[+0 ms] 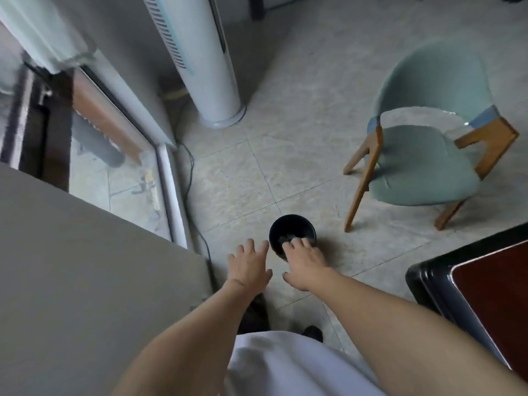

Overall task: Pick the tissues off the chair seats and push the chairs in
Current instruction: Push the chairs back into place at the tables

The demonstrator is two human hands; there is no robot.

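Now your right hand (304,260) hangs over the bin (291,228), fingers relaxed, to drop tissue (287,238); your left hand (248,262) is spread, empty.

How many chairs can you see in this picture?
1. A pale green padded chair with wooden legs stands on the tiled floor at the right, pulled out from the dark red table. Others may lie outside the view.

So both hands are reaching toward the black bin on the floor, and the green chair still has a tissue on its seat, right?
Not quite. The head view shows both hands, left and right, by the black bin, but the green chair has a bare seat, no tissue.
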